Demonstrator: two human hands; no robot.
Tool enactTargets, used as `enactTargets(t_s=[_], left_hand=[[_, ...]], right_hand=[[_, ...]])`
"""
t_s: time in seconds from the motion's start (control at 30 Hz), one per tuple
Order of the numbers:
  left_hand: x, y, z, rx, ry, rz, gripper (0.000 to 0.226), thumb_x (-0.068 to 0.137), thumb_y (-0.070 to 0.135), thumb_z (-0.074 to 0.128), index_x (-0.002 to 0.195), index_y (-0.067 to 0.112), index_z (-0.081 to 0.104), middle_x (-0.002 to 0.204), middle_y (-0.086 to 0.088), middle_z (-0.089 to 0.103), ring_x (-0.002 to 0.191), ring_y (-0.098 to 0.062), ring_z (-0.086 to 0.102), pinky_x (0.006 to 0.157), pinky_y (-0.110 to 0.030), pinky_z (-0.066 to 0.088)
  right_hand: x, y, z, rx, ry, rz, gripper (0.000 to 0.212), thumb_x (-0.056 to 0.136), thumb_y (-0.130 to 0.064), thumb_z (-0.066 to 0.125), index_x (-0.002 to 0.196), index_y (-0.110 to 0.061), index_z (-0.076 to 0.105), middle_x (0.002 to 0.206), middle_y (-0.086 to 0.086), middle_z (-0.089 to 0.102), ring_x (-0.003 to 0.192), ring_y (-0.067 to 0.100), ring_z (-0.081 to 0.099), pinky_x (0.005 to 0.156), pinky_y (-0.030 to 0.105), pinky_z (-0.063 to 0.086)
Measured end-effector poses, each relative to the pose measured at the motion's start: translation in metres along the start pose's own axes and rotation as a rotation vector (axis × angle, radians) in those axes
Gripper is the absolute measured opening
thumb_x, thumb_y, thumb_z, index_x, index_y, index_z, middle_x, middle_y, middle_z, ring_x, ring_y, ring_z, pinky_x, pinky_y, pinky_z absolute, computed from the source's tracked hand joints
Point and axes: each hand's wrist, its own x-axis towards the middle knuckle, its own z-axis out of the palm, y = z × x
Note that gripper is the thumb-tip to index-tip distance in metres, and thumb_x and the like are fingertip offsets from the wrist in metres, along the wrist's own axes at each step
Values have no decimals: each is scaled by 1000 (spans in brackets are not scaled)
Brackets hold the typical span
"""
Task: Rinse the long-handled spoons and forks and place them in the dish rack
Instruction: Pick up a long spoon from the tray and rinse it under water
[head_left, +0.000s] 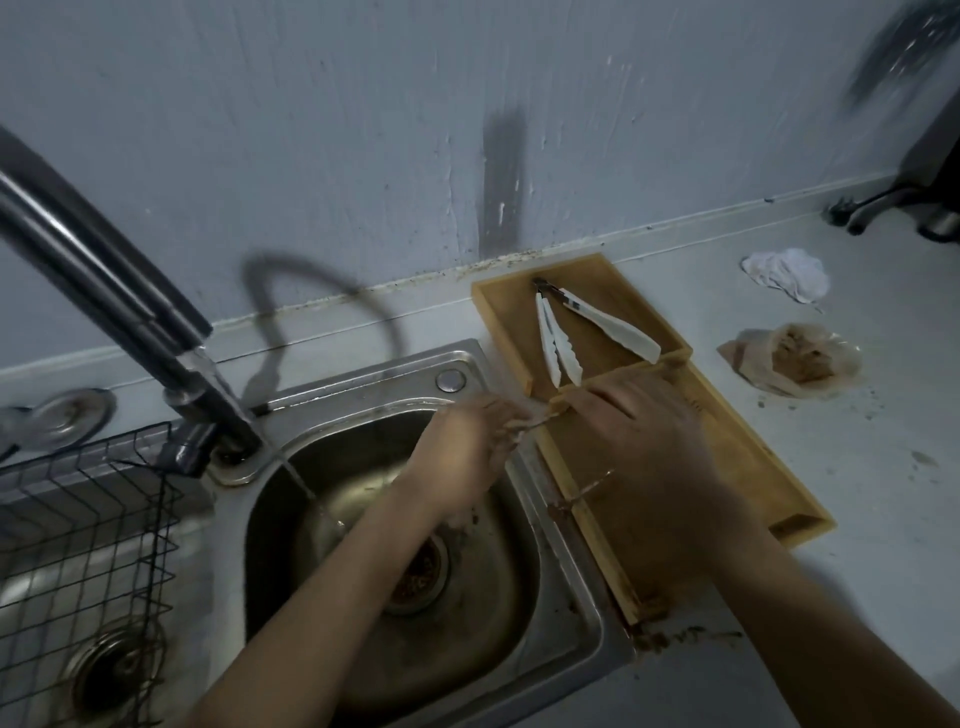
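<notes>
My left hand (462, 452) reaches from over the sink (566, 597) toward the wooden tray (504, 317), fingers closed on thin long-handled cutlery (543, 417) at the tray's left edge. My right hand (644, 431) lies palm down over the tray's near compartment, fingertips at the divider; what is under it is hidden. Another thin utensil (592, 488) with a brown, dirty end sticks out from under my right wrist across the tray's rim. The black wire dish rack (88, 519) sits over the left basin.
The dark faucet (130, 312) runs a thin stream of water (306, 488) into the sink. White tongs (561, 338) lie in the tray's far compartment. A white cloth (789, 275) and a plastic bag of brown residue (800, 358) lie on the counter to the right.
</notes>
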Motion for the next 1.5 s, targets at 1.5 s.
enactTargets(t_s=[1.5], left_hand=[[-105,-8,-31,-1907,751,-1228,40,96,35,42,79,5,61,77,-8,66,73,-15,65,73,-27,54]], right_hand=[[51,-161,18,159,-464,4,29,93,-15,41,112,-16,62,104,4,63,98,20,55,76,28,43]])
